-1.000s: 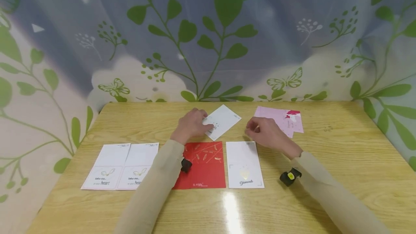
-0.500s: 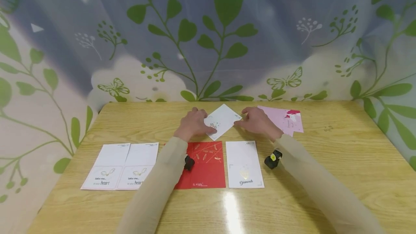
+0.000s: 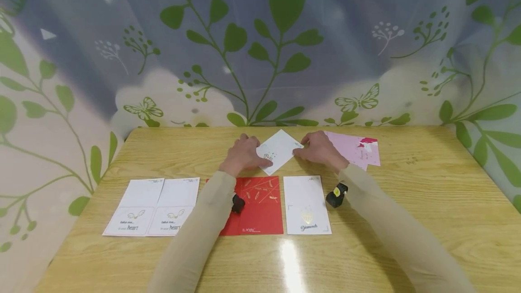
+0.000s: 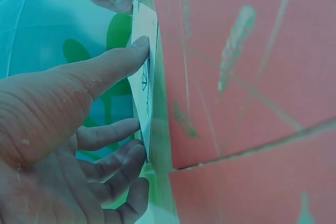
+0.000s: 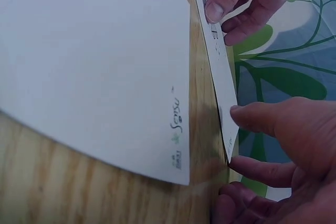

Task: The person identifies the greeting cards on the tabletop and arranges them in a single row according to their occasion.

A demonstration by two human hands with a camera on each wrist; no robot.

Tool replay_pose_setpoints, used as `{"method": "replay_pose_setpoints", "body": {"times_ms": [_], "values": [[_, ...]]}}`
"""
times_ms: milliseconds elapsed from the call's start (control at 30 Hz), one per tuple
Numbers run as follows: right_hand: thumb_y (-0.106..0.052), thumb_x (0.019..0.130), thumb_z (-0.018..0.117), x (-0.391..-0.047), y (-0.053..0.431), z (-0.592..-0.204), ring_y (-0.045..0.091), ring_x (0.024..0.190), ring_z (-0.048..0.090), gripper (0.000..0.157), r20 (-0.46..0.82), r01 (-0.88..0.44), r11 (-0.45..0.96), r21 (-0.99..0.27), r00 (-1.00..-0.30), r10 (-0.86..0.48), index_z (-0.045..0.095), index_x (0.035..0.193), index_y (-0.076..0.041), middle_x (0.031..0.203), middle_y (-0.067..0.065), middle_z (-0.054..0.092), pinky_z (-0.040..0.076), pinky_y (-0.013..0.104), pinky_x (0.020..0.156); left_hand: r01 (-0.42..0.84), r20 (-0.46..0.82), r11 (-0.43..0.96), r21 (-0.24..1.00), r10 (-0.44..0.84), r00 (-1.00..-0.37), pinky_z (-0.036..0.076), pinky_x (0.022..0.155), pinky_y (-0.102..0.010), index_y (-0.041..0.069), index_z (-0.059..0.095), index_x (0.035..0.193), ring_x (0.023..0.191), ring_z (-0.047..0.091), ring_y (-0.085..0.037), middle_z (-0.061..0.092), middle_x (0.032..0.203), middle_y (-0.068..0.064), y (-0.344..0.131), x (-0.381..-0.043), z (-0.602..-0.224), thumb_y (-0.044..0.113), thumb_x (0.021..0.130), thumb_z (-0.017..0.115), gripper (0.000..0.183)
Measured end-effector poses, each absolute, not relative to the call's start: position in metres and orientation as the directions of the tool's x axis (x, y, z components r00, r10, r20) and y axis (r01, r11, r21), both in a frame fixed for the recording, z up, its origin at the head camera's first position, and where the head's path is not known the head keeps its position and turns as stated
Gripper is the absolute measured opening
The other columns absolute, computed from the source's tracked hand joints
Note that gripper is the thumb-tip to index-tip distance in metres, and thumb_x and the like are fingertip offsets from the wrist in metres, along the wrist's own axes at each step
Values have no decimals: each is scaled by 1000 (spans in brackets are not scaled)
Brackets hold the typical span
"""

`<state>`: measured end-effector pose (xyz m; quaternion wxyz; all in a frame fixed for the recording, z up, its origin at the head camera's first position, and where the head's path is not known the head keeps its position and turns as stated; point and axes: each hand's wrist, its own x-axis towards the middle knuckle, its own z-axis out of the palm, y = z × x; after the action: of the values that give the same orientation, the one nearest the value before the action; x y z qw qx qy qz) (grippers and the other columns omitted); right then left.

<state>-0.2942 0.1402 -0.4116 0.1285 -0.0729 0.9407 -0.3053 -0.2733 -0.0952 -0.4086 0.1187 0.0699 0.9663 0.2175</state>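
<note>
A white card [image 3: 278,146] with a small printed drawing lies turned like a diamond at the back middle of the table. My left hand [image 3: 244,154] grips its left corner; in the left wrist view the thumb [image 4: 137,48] lies on the printed face and the fingers sit at the far edge. My right hand [image 3: 319,149] pinches the right corner, its thumb [image 5: 247,116] on top and the index finger [image 5: 262,170] at the edge. In front lie a red card [image 3: 260,207], partly behind the left sleeve, and a white card marked "Diamonds" [image 3: 308,202].
Two matching white "heart" cards [image 3: 131,207] lie side by side at the front left. Overlapping pink cards [image 3: 350,148] lie at the back right, partly behind my right hand. A leaf-patterned curtain [image 3: 260,58] hangs along the back edge of the wooden table [image 3: 427,202].
My right hand has moved left from beside the pink cards and taken the white card's right corner. My left hand keeps its hold on the left corner, barely shifted.
</note>
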Motion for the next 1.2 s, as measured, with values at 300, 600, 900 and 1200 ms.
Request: {"method": "replay_pose_setpoints", "body": {"times_ms": [300, 600, 900, 1200], "values": [[-34, 97, 68, -294, 143, -413, 27, 101, 59, 43, -192, 9, 736, -677, -967, -165, 59, 123, -2, 119, 17, 64, 48, 33, 82, 96, -180, 887, 451, 196, -964, 52, 99, -53, 4, 57, 137, 118, 55, -35, 51, 134, -18, -96, -274, -411, 41, 83, 82, 70], [-23, 96, 68, -293, 141, -419, 20, 81, 71, 36, -93, -40, 655, -755, -981, -168, 57, 125, -5, 105, 15, 72, 50, 25, 70, 100, -177, 886, 453, 199, -964, 51, 100, -54, 7, 56, 140, 119, 54, -35, 51, 136, -18, -96, -274, -411, 41, 84, 81, 70], [-11, 100, 62, -291, 136, -420, 24, 79, 75, 36, -95, 32, 385, -923, -984, -148, 51, 133, -2, 102, 20, 70, 61, 30, 71, 106, -156, 877, 469, 200, -967, 49, 104, -55, 10, 53, 144, 125, 54, -35, 49, 142, -18, -97, -272, -406, 42, 90, 75, 66], [0, 100, 56, -289, 141, -420, 17, 73, 73, 37, -94, 75, 138, -988, -986, -135, 45, 136, 3, 90, 6, 61, 64, 33, 72, 108, -109, 836, 537, 196, -975, 50, 101, -50, 12, 55, 140, 119, 59, -29, 57, 136, -12, -102, -275, -401, 42, 95, 67, 56]]}}
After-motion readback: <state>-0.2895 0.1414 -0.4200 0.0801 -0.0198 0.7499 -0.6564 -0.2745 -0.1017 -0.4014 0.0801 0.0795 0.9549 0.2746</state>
